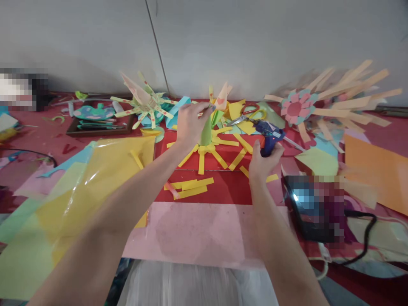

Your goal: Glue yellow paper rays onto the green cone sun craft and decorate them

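Observation:
My right hand (266, 159) is wrapped round a blue glue gun (269, 134) with an orange trigger; its nozzle points left. My left hand (193, 123) is closed in a pinch near the top of a green paper cone (206, 134). What the fingertips hold is hidden. Yellow paper strips (201, 159) fan out from the cone's base on a red sheet. A pale paper cone with a heart print (221, 100) stands just behind my left fingers. Scissors (244, 118) lie open beside the glue gun's nozzle. Several loose yellow strips (194, 187) lie in front.
A finished-looking flower of printed strips (145, 104) stands back left, near a dark tray (95, 132). A pink and blue paper flower with long peach strips (298, 108) leans back right. A phone with a cable (299, 212) lies near my right forearm. Yellow sheets (121, 161) cover the left.

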A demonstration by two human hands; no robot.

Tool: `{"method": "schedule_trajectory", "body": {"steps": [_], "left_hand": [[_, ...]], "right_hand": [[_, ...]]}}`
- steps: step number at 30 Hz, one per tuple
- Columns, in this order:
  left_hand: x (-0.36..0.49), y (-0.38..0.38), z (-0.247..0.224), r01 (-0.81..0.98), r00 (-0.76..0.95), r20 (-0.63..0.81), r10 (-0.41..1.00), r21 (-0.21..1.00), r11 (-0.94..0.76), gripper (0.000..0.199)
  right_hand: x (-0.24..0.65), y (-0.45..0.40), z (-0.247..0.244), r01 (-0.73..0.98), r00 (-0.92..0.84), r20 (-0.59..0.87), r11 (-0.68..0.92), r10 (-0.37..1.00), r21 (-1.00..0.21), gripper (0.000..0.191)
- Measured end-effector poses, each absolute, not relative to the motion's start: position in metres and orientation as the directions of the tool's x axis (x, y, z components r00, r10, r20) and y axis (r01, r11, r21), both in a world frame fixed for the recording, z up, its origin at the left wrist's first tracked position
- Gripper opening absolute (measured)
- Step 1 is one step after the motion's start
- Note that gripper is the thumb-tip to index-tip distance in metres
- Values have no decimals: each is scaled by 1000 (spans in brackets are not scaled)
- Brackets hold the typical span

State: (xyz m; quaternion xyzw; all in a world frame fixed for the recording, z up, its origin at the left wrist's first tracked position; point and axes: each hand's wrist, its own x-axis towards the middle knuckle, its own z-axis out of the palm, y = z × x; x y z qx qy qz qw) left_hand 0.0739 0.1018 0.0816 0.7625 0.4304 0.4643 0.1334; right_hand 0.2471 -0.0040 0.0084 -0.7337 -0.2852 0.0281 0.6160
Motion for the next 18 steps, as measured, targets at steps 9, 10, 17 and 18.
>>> {"method": "schedule_trajectory", "body": {"steps": [9,10,17,18], "left_hand": [[63,102,74,495,179,612,770,621,-608,19],[58,100,75,493,175,627,759,612,-619,18],[32,73,45,516,246,496,833,660,-545,10],[30,68,37,528,266,431,862,683,-504,12]], "right_hand": [[234,-6,6,435,725,211,-198,656,-878,42],[233,-6,5,449,716,215,-202,664,-870,41],[224,-4,4,513,655,182,-255,734,-819,45],[224,-4,3,525,641,160,-276,750,-805,45]]}}
